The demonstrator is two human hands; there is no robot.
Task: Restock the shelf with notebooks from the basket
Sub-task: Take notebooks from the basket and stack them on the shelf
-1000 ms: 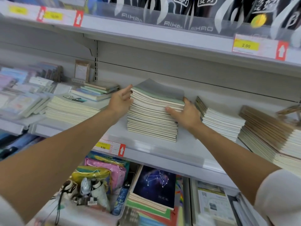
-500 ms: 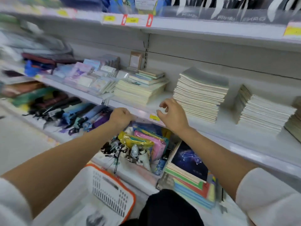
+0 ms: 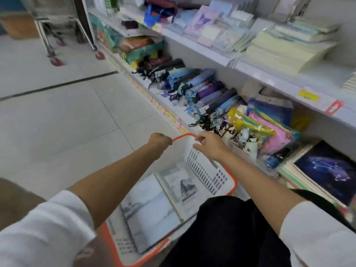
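Fingers [image 3: 199,140] of the right hand [image 3: 211,148] hang loosely bent with nothing in them that we can see, hovering just over the far corner of the white plastic basket with an orange rim [image 3: 234,185]. On the left hand [image 3: 160,140] the fingers are tucked under, knuckles to us, right against that rim. Whether they have hold of it, we cannot tell.

Both hands are at the far corner, so our read is that we're steadying the basket or reaching in for a load. It sits on the pale tiled floor [image 3: 77,122], just off the front edge of the lowest tier [image 3: 169,114], which makes for a short lift.

And there's the stock: grey-covered notebooks [image 3: 152,207], flat on the basket's bottom, covers up, two side by side beneath our forearms, none in hand. Lying flat like that, each leaves its edges free to grip. Their long axis looks to run away from us toward the far rim. The small picture on the farther cover stands upright from here, so the tops point away.

Up right, the white metal shelf [image 3: 325,78] shows bare board beside a cream stack of pads [image 3: 289,51], and that's where we judge they belong.
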